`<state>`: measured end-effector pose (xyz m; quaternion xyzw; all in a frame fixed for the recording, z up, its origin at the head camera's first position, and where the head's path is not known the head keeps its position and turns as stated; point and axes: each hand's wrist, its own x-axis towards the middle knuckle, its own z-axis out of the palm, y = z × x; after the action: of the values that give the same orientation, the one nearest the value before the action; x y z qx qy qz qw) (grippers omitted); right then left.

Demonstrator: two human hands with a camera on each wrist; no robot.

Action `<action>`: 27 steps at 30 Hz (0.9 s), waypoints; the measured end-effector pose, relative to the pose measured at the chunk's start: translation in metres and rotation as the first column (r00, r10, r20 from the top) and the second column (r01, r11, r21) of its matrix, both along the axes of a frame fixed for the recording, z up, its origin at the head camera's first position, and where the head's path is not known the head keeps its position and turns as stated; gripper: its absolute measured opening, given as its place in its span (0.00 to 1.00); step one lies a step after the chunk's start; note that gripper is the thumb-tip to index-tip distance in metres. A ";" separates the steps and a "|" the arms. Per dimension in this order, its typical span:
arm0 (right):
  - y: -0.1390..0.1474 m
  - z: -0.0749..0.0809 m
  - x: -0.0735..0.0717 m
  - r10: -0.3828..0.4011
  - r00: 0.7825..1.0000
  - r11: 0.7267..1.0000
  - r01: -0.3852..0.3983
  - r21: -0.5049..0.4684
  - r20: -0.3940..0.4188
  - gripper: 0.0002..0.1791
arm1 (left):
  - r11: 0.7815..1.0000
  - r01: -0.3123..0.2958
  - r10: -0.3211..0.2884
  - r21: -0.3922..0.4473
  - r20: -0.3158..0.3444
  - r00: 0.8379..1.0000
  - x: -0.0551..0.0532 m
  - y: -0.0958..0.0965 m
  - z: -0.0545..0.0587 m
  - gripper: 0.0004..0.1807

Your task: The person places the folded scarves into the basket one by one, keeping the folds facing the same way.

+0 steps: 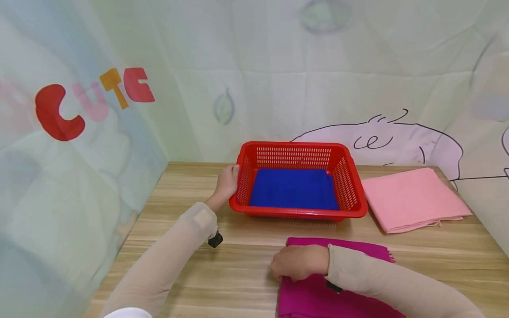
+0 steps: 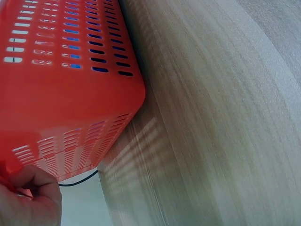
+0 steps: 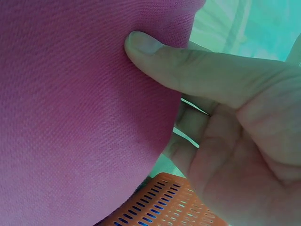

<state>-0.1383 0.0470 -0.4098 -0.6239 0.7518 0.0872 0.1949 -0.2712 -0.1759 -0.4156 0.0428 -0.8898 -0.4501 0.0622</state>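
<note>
The magenta cloth (image 1: 316, 297) lies on the table (image 1: 226, 278), nearer the person than the red basket (image 1: 298, 213). The right hand (image 1: 300, 263) pinches its edge, thumb on one face and fingers behind; best, I'd say, to catch every layer so the fold stays neat. The left hand (image 1: 227, 181) grips the basket's left rim, which should steady it. A blue cloth (image 1: 294, 189) lies inside, a pink cloth (image 1: 415, 201) just beside.

Pale green printed fabric (image 1: 246, 53) hung behind the surface (image 1: 226, 282), lightly creased and marked with leaf shapes (image 1: 224, 108) and a pale figure (image 1: 397, 137) drawn in black outline. On the left wall (image 1: 59, 185), red, pink and orange letters (image 1: 139, 84) spelled CUTE. The surface had a light brown wood grain.
</note>
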 end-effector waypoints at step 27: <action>-0.016 -0.002 0.000 0.061 0.998 0.997 -0.061 -0.037 -0.017 0.20 | 1.000 -0.004 0.004 -0.004 -0.022 1.000 0.001 0.000 0.001 0.19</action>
<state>-0.1382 0.0305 -0.4116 -0.6494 0.7354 0.0837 0.1745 -0.2702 -0.1757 -0.4144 0.0396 -0.8898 -0.4488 0.0727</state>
